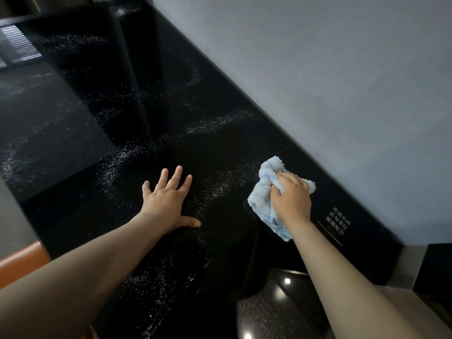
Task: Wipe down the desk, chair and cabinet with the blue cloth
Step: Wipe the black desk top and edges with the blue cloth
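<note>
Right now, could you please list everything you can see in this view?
desk: one, glossy black, centre, along the wall
specks: many, white, streaked across the desk
blue cloth: one, light blue, bunched on the desk near the wall
printed characters: three columns, white, on the desk right of the cloth
wall: one, grey, right side
padded edge: one, orange, lower left beside the desk
left hand: one, flat on the desk, fingers spread
right hand: one, gripping the cloth

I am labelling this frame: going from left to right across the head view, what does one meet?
Orange edge → left hand, flat on the black desk → blue cloth, gripped by the right hand → white printed characters.
</note>
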The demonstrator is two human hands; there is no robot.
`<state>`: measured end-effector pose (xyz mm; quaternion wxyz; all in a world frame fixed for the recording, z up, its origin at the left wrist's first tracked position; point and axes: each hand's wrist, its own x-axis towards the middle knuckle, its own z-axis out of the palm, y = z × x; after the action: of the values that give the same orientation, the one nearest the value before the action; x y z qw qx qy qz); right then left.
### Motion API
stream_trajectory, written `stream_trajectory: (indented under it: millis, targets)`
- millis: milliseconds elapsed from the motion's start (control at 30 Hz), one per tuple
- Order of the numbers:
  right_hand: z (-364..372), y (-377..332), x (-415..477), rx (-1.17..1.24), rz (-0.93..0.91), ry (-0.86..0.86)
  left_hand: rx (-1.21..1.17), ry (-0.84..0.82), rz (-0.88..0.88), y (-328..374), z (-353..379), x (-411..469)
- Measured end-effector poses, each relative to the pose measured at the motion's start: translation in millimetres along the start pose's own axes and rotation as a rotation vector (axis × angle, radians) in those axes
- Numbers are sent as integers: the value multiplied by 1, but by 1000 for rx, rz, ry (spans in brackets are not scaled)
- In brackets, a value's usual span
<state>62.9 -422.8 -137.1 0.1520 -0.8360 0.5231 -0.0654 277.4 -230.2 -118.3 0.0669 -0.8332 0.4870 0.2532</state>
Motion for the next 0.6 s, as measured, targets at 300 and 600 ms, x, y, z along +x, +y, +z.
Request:
stream_trajectory:
  millis: [300,600]
  targets:
    - [5,-24,-38,18,36,-37,-87,28,66,-10,-5,-6]
    - [15,-50,-87,32,31,-55,-56,-10,131,-52,16,-71]
